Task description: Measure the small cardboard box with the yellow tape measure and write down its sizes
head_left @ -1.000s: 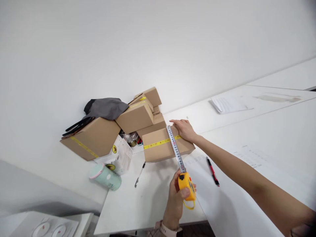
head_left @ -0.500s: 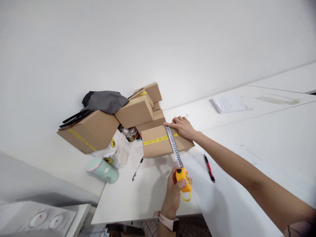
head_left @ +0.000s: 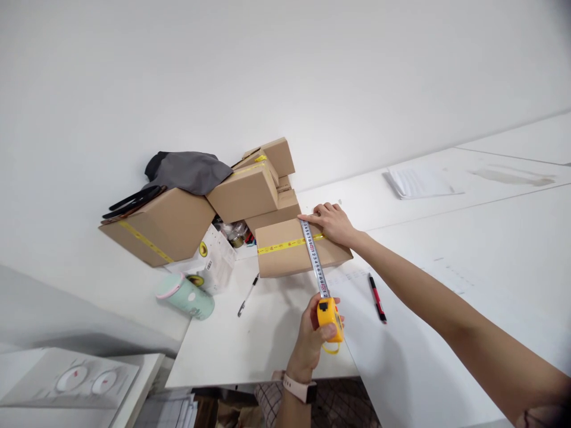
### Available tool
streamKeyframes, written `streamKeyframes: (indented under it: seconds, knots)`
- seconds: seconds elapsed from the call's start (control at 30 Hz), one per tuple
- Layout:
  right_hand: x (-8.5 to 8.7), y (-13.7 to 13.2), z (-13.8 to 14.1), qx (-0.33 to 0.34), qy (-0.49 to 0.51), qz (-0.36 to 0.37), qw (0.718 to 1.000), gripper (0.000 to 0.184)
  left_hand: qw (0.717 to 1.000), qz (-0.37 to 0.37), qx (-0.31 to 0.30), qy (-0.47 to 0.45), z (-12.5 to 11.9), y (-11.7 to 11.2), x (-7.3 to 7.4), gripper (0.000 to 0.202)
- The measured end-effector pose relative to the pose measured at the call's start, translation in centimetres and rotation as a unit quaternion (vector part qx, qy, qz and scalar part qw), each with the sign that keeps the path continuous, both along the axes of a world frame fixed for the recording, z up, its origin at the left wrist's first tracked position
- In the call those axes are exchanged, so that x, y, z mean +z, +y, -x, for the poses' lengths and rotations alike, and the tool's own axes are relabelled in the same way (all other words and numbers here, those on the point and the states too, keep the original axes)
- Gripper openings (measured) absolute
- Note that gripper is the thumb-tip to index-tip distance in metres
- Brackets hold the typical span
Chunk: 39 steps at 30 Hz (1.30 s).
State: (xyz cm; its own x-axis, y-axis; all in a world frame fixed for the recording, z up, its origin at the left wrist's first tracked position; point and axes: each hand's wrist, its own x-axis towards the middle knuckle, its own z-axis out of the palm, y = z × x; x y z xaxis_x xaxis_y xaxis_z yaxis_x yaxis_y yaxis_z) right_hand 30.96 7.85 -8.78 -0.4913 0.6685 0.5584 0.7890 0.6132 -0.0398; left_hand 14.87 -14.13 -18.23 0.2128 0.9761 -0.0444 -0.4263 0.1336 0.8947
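My left hand point(head_left: 307, 339), with a pale-banded watch at the wrist, is wrapped around a yellow tape measure point(head_left: 329, 320). Its metal blade point(head_left: 314, 255) is pulled out and runs across the top of a cardboard box point(head_left: 281, 235) sealed with yellow tape. At the box's far edge, my right hand point(head_left: 332, 223) pins the blade's end with its fingertips; the palm rests along the box's right part. The tape case sits in front of the near edge, apart from the box. My right thumb is mostly hidden.
Stacked cardboard boxes point(head_left: 243, 196) stand behind, with a grey cloth point(head_left: 187, 172) on top. A mint cylindrical case point(head_left: 187, 297) and an avocado-print box point(head_left: 216, 258) are at left. A pen point(head_left: 248, 295), a red-black pen point(head_left: 377, 298) and papers point(head_left: 419, 183) lie on the desk.
The whole view has shifted slightly, so the scene sits a little higher. Both hands keep their holds, and the blade still lies across the box.
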Motion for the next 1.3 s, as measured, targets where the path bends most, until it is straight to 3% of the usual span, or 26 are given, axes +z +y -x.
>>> streamKeyframes:
  seconds: [0.17,0.33,0.47,0.6,0.67,0.73,0.8,0.87,0.93,1.07,1.17,1.23,1.3]
  knots:
    - [-0.2,-0.3,-0.1,-0.007,0.025,-0.001,1.000,0.056,1.000,0.008,0.019,0.002,-0.1,-0.6,0.4,0.075]
    - [-1.0,-2.7,0.0,-0.065,0.128,-0.009,0.990,0.051,0.999,-0.013,0.049,0.015,1.2,-4.3,1.0,0.078]
    - [-4.1,-7.0,1.3,-0.031,0.149,-0.015,0.988,0.047,0.997,-0.014,0.042,0.057,2.4,-7.2,0.7,0.086]
    - [-7.5,-11.6,1.5,0.062,0.194,0.064,0.977,0.038,0.992,0.014,0.009,0.127,2.8,-8.8,-0.1,0.086]
    - [-7.8,-13.3,0.1,0.049,0.320,0.127,0.938,0.042,0.982,0.028,-0.018,0.185,2.8,-9.3,-0.2,0.085]
    - [-6.9,-14.5,-2.3,0.023,0.468,0.210,0.858,0.049,0.964,0.024,-0.059,0.259,2.7,-9.7,-0.1,0.085]
    - [-5.6,-15.5,-5.1,0.033,0.544,0.292,0.786,0.053,0.941,-0.005,-0.099,0.324,2.5,-9.8,0.1,0.086]
    - [-4.5,-16.5,-7.3,0.029,0.566,0.340,0.751,0.046,0.926,-0.037,-0.125,0.355,2.1,-9.7,0.3,0.086]
    - [-4.2,-18.0,-8.4,0.024,0.571,0.360,0.738,0.037,0.928,-0.038,-0.126,0.349,1.5,-9.5,0.2,0.097]
    - [-6.0,-21.8,-6.7,0.063,0.514,0.401,0.756,0.029,0.946,-0.007,-0.039,0.321,-0.1,-8.8,0.2,0.122]
    - [-7.9,-23.7,-4.9,0.072,0.444,0.361,0.817,0.030,0.947,-0.040,-0.002,0.320,-0.6,-8.3,0.9,0.119]
    - [-9.0,-23.3,-5.1,0.014,0.415,0.305,0.857,0.031,0.944,-0.066,0.026,0.321,0.0,-7.8,1.9,0.115]
    - [-10.2,-21.5,-6.3,-0.093,0.384,0.270,0.878,0.031,0.933,-0.103,0.084,0.336,1.3,-6.7,3.5,0.111]
